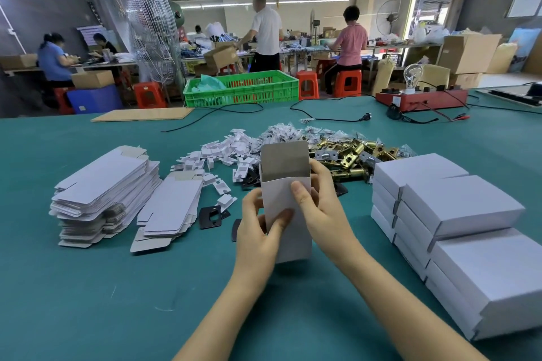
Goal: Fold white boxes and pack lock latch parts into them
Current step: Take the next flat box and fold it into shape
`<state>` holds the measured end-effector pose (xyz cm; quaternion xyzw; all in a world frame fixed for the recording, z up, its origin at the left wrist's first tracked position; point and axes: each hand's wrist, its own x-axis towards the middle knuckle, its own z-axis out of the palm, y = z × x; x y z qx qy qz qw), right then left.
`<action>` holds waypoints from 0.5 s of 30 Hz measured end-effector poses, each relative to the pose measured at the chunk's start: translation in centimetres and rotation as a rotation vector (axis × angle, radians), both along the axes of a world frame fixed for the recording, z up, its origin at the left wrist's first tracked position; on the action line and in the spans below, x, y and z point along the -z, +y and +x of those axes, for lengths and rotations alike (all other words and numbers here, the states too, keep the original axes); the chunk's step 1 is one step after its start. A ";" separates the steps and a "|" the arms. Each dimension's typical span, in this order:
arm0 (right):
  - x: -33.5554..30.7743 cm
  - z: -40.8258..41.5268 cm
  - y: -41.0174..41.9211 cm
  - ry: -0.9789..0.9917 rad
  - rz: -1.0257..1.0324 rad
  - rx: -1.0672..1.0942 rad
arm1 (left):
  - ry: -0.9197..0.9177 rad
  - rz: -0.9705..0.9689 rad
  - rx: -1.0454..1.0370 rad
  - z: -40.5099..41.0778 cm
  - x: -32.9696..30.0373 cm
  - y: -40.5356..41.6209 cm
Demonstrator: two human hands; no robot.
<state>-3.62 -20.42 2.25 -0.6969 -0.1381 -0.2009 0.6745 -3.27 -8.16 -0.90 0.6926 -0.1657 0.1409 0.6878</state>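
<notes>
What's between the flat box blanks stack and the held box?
Head view: a smaller pile of blanks, then a black plate on the green mat.

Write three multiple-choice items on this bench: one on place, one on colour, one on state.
1. Where do the flat blanks lie?
A. left of the hands
B. in the crate
C. on the closed boxes

2. What colour is the crate?
A. red
B. green
C. blue

3. How is the top of the held box?
A. taped
B. crushed
C. open

Key: 1 A, they lie stacked at the table's left; 2 B, its walls are green; 3 C, the flap stands up while the left hand and right hand grip it.
</notes>
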 end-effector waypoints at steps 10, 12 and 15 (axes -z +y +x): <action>0.8 -0.4 1.0 -0.126 0.070 0.086 | -0.084 0.045 0.049 -0.3 -0.6 -0.4; 0.8 -0.4 1.2 -0.135 0.062 0.086 | -0.103 0.011 0.054 -0.2 -0.7 -0.3; 0.8 -0.4 1.4 -0.143 0.031 0.077 | -0.132 -0.012 0.038 -0.4 -1.3 -0.4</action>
